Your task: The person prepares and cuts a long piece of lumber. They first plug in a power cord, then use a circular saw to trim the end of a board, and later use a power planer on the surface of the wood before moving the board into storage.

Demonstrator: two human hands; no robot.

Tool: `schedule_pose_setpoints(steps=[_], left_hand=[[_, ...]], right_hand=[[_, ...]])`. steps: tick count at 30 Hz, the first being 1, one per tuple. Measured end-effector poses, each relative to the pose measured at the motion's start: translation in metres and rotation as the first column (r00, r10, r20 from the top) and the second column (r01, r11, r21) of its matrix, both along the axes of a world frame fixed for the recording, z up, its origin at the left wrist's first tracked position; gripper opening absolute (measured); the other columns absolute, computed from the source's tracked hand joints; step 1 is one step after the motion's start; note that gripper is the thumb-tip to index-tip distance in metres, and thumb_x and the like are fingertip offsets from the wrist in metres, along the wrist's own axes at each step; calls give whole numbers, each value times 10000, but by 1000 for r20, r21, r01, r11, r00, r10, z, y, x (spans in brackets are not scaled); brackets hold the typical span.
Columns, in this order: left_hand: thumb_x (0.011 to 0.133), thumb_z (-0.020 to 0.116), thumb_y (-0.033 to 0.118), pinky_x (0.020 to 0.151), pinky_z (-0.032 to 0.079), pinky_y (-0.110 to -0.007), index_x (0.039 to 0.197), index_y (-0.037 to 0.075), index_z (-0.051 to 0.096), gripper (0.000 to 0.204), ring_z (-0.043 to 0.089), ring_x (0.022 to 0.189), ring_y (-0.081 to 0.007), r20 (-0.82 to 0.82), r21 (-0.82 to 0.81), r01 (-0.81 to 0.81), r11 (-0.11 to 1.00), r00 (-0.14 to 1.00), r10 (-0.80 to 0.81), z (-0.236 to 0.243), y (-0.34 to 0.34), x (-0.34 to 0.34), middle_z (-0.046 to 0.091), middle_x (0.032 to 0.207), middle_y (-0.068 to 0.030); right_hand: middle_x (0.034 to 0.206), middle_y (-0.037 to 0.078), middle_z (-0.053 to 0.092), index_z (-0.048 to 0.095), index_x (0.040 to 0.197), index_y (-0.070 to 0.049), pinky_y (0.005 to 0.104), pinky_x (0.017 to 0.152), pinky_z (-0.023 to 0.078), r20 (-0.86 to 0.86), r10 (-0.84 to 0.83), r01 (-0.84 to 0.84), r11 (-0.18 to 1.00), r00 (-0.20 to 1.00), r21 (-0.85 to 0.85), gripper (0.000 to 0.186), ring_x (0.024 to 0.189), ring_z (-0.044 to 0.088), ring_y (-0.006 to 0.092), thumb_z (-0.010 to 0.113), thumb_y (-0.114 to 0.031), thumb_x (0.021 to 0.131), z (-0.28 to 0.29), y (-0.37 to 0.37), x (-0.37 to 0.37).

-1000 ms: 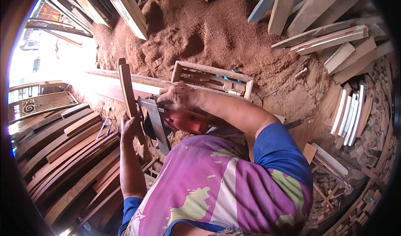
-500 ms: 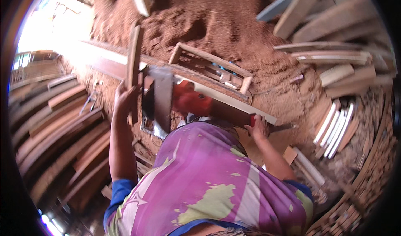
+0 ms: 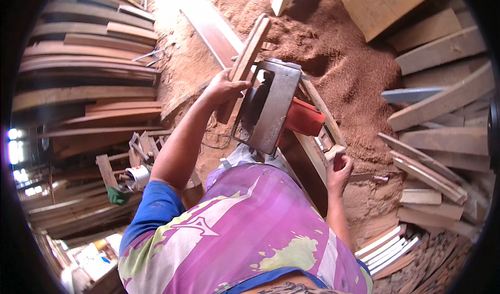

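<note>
My left hand [image 3: 225,88] grips a long narrow wooden strip [image 3: 251,46] near its lower end, and the strip slants up to the right. Just right of it a red power tool [image 3: 304,118] with a grey metal base plate [image 3: 271,106] stands tilted against the strip, plate facing me. My right hand [image 3: 339,170] is lower right, fingers closed around the corner of a shallow wooden frame [image 3: 324,138] behind the tool. My purple shirt fills the bottom of the view.
A big heap of reddish sawdust [image 3: 333,49] lies ahead. Stacked planks [image 3: 83,80] line the left side, and more boards [image 3: 442,101] lean at the right. A long board [image 3: 208,31] runs off toward the top. Small scraps and a tape roll [image 3: 136,177] lie at lower left.
My right hand has left the red tool and dropped to the frame corner at lower right. My left hand has kept the strip. The view has swung and the tool now shows its base plate.
</note>
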State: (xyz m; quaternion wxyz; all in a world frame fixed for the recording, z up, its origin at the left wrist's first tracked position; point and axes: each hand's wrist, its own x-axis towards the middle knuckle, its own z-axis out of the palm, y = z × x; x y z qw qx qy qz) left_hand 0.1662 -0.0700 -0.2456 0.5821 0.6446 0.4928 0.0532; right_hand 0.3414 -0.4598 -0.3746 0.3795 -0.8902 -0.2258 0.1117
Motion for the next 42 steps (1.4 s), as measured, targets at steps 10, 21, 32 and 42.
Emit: schedule_pose_setpoints(steps=[10,21,32,42], left_hand=[[792,737,322,1000,418,-409,1387,78,304,775,537,1107,-306,45,540,-92,837,996,80,-22,-17,-24,540,1192,-207],[878,621,164,789,502,-361,957,7,680,185,649,812,-196,588,410,115,905,725,-359,-22,-19,-30,677,847,-118],[964,544,247,742,508,-306,928,3,590,252,613,815,-123,808,72,-245,967,583,88,-39,-21,-112,641,842,-79],[926,485,229,693,530,-410,941,10,545,228,667,773,-291,181,135,-980,145,168,969,-250,-54,-471,655,835,-186]], right_hand=[[1183,161,518,473,1274,-53,401,959,432,456,415,-600,687,787,411,590,1100,530,304,683,24,728,159,186,1],[1151,124,553,557,1220,-64,438,971,399,613,639,-830,556,464,48,561,1115,506,343,724,-59,684,142,249,-69],[1289,325,461,343,1351,130,433,989,383,90,165,-162,986,982,-36,779,1140,503,368,585,-463,909,32,202,-48],[1313,344,454,377,1351,129,419,993,408,264,265,-186,939,927,-290,780,1151,512,405,542,-497,916,63,218,-34]])
